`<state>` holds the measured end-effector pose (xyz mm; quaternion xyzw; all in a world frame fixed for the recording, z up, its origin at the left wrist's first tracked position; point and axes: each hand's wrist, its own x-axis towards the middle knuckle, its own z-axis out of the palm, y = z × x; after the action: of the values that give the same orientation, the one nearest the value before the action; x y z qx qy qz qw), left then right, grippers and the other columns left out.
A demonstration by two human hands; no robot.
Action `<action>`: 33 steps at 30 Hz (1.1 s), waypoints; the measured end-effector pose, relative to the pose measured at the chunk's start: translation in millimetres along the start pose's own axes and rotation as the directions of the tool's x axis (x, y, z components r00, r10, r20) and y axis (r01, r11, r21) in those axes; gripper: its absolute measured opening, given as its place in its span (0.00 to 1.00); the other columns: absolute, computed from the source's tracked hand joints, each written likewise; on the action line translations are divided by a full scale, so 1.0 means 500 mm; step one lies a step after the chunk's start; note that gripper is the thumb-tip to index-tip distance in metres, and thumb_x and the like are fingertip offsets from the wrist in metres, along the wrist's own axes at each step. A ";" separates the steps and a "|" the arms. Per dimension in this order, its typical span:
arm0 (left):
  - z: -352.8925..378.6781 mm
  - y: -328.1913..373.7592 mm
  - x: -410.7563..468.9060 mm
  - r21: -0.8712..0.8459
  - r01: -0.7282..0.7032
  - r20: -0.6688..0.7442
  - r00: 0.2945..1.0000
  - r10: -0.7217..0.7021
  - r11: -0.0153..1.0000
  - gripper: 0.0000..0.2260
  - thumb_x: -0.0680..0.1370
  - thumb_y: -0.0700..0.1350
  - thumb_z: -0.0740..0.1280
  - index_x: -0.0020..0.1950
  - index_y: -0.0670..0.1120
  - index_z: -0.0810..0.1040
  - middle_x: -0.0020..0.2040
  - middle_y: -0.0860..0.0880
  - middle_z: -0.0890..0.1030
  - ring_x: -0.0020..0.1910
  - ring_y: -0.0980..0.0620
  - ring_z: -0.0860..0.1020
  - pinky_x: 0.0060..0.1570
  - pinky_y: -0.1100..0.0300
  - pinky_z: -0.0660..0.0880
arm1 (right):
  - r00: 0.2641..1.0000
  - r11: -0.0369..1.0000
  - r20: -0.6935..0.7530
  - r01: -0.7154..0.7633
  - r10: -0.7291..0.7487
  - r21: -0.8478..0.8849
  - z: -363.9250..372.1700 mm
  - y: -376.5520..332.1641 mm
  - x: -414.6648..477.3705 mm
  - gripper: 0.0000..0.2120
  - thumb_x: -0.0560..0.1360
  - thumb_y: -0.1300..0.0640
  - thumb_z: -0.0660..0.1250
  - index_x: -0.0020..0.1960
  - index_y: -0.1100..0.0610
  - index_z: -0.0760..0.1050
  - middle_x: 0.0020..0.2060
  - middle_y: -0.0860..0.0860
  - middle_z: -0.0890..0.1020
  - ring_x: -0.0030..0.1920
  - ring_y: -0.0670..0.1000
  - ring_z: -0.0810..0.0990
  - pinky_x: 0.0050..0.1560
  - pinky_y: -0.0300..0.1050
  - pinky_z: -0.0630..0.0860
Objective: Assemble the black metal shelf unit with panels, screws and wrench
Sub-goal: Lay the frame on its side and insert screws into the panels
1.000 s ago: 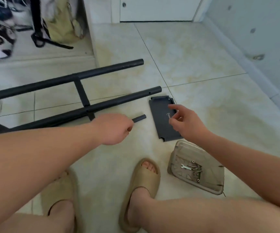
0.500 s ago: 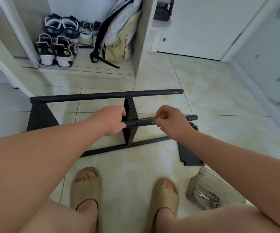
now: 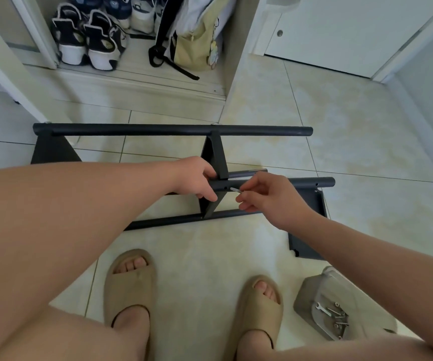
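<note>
Head view: left hand (image 3: 197, 179) gripping tube (image 3: 311, 182), right hand (image 3: 267, 196) pinching screw (image 3: 235, 189); forearm (image 3: 366, 256) across loose panel (image 3: 304, 250), parts tray (image 3: 305, 298) nearby.

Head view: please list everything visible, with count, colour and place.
shelf frame: one, black, lying on the floor, centre
screw: one, silver, at the frame's near tube
panel: one, black, flat on floor, right
tray: one, clear, floor, lower right
wrench: one, silver, in tray
spare screws: several, silver, in tray
sneakers: several, dark and white, cabinet, upper left
bag: one, yellowish, cabinet beside sneakers
slippers: two, beige, on the feet
left hand: grips the frame's near tube
right hand: pinches the screw
</note>
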<state>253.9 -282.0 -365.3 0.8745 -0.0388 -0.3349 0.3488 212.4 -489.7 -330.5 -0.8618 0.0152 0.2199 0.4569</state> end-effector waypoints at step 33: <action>-0.001 -0.008 0.038 -0.182 0.034 0.124 0.992 -0.012 0.983 0.16 0.77 0.42 0.72 0.65 0.48 0.79 0.58 0.47 0.83 0.40 0.52 0.83 0.33 0.64 0.72 | 1.000 0.994 -0.015 0.022 -0.024 -0.110 0.054 0.004 0.028 0.08 0.79 0.65 0.67 0.43 0.55 0.77 0.39 0.56 0.86 0.41 0.52 0.86 0.51 0.52 0.83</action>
<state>268.4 -284.5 -378.4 0.8167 -0.0190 -0.3941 0.4211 214.9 -467.2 -350.8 -0.8875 -0.0031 0.2082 0.4111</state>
